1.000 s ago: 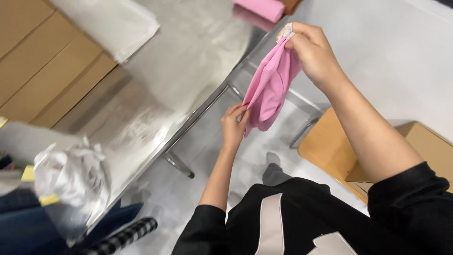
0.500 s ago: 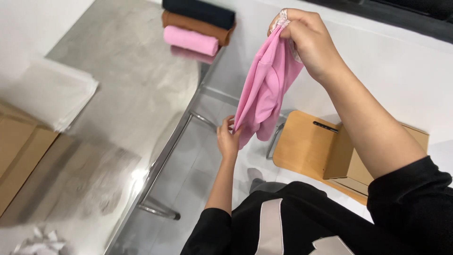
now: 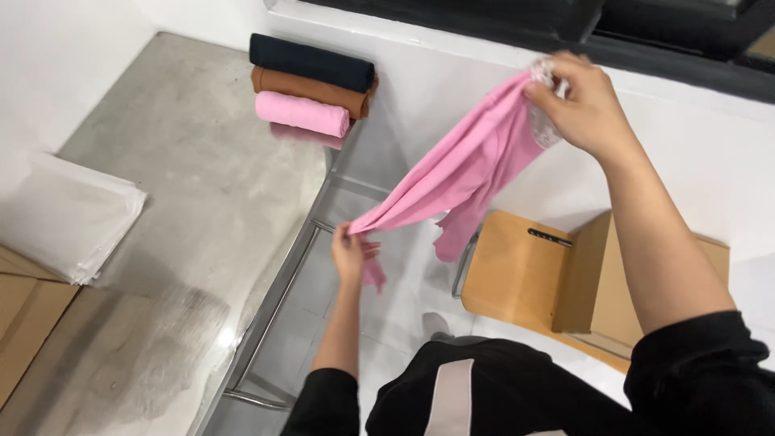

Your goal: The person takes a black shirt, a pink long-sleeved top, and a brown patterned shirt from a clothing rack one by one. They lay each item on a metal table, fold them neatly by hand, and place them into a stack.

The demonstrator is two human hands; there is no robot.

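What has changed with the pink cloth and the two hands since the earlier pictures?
The pink cloth hung nearly straight down before; now it is stretched slantwise, with the right hand raised and further from the left hand. Both hands keep their grip on its ends. The rolled cloths lie unmoved on the metal table.

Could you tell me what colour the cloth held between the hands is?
Pink; the cloth shows best in the head view.

Three rolled cloths (image 3: 311, 85) on steel table (image 3: 186, 202); paper stack (image 3: 64, 214); open cardboard box (image 3: 581, 278).
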